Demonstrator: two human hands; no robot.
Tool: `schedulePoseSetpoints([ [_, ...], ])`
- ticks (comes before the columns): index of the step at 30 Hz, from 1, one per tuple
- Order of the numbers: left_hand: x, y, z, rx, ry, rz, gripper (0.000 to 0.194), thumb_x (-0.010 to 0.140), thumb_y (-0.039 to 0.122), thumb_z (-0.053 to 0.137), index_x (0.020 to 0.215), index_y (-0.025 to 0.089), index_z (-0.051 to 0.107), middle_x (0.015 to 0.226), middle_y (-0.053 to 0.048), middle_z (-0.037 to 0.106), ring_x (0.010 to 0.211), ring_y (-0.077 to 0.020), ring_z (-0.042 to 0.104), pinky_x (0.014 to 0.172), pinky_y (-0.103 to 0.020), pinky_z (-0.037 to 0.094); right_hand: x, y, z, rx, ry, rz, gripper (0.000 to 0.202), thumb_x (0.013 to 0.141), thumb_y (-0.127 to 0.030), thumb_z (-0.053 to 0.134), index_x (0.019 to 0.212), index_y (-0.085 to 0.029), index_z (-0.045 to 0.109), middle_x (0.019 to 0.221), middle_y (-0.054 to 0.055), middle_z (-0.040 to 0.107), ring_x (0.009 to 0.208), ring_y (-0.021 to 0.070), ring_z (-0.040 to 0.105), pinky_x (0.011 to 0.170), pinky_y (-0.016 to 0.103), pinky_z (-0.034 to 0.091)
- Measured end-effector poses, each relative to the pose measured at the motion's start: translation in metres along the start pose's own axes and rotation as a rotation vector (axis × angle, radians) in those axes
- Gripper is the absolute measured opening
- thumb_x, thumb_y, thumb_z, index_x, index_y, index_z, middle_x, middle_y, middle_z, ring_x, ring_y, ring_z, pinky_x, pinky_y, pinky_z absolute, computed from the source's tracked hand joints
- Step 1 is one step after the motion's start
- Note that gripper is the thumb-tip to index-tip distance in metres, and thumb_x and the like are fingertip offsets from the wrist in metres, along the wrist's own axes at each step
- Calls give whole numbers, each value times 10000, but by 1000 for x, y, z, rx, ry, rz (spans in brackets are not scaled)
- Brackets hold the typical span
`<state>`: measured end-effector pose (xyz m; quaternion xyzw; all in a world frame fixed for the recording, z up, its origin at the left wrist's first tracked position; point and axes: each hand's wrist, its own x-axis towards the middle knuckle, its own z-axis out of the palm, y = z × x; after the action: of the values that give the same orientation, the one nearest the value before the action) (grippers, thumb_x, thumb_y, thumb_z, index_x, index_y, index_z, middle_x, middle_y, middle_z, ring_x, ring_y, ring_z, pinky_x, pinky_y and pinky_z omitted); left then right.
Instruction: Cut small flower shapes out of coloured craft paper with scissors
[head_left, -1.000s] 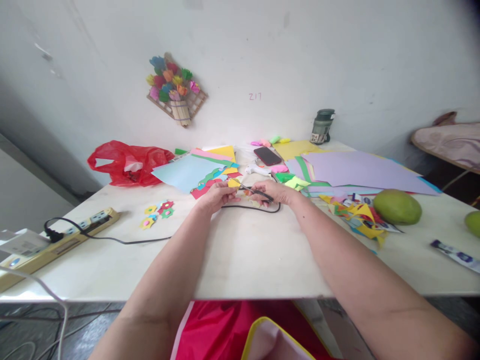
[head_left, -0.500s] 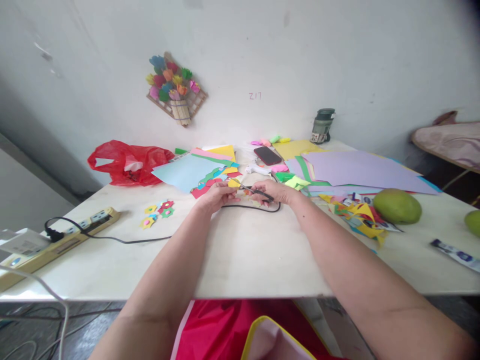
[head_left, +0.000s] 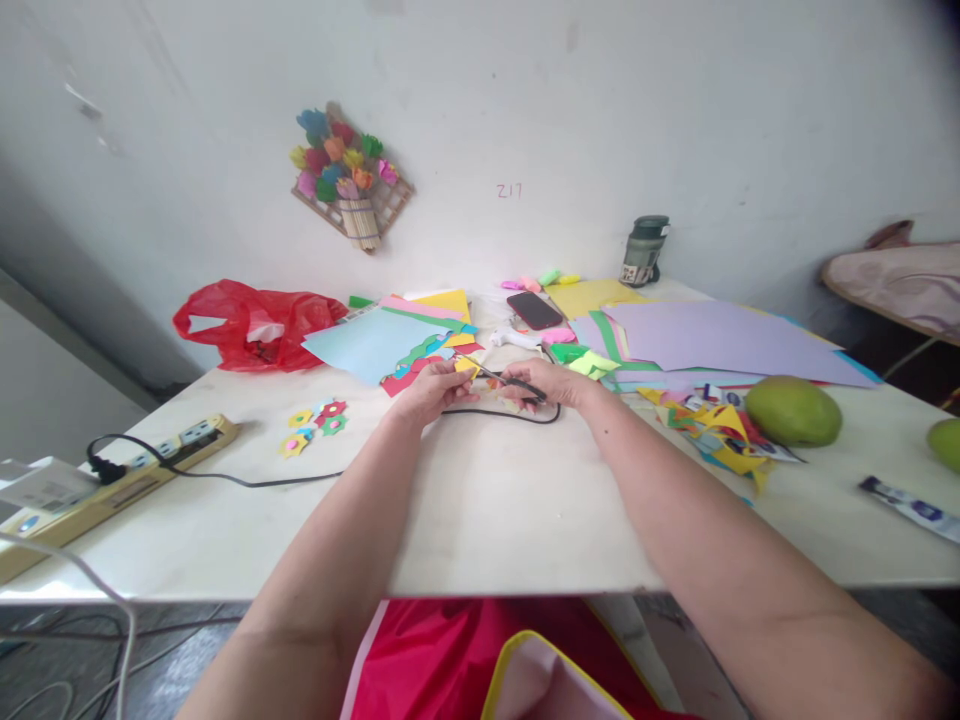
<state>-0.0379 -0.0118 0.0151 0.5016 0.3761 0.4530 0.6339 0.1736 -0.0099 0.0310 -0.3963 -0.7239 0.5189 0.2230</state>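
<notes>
Over the middle of the table, my left hand [head_left: 436, 391] pinches a small piece of yellow paper [head_left: 466, 367]. My right hand [head_left: 546, 383] is closed round the black handles of a pair of scissors [head_left: 529, 388]. Their blades point left and meet the yellow paper close to my left fingertips. Just beyond both hands lie cut red paper [head_left: 409, 377] and a white glue gun [head_left: 516, 338]. A black cord [head_left: 510, 415] loops on the table beneath my hands. To the left, several small paper flowers [head_left: 318, 420] rest in a cluster.
A red plastic bag [head_left: 251, 325] and a power strip [head_left: 161, 460] are at left. Coloured sheets [head_left: 697, 335], a phone [head_left: 534, 310] and a bottle [head_left: 645, 250] stand or lie at the back. Paper scraps [head_left: 724, 430], a green mango [head_left: 793, 411] and a tube [head_left: 911, 508] are at right.
The yellow paper has turned slightly between my left fingers. Both hands stay in nearly the same place, with the scissors still at the paper.
</notes>
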Motion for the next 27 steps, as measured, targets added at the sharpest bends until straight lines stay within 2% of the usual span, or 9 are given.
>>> schedulePoseSetpoints([
  [27,0,-1,0,16,-6,16,242,623,262,788,681,102,617,561,10,567,455,-45,454,631,-276,567,6,7,0,18,30,-21,200,730,-268,675,844,-125,593,478,-48,538,359,58,454,333,155,359],
])
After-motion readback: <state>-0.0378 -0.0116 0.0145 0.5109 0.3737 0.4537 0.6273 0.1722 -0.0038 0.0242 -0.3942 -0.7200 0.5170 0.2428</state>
